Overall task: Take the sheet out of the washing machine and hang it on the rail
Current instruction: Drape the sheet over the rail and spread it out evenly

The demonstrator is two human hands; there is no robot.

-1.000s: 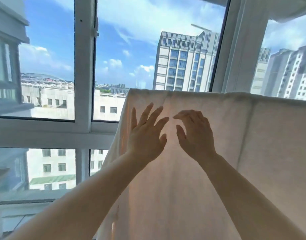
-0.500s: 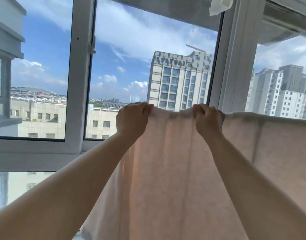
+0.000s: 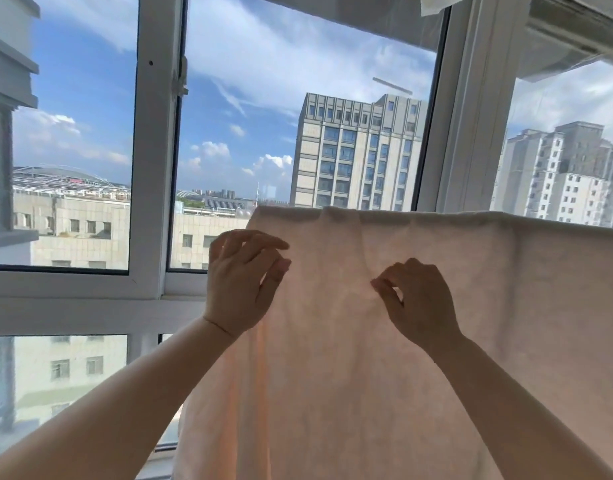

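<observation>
A white-framed window [image 3: 152, 168] fills the background, with blue sky, clouds and tall pale buildings [image 3: 357, 154] beyond the glass, above and behind both hands. The sheet [image 3: 384, 358], pale pinkish-white and lit from behind, hangs in front of the window with its top edge folded over a line just above the hands; the rail itself is hidden under the fabric. It drops down past both forearms and runs off the right side and bottom of the view. The left hand [image 3: 241, 285] is raised at the sheet's left edge, fingers loosely curved and spread with thumb apart, gripping nothing; whether the fingertips touch the cloth cannot be told. The right hand [image 3: 419, 303] is held up in front of the sheet, to the right of the left hand and a little lower, fingers bent toward the thumb; whether they pinch the fabric cannot be told.
</observation>
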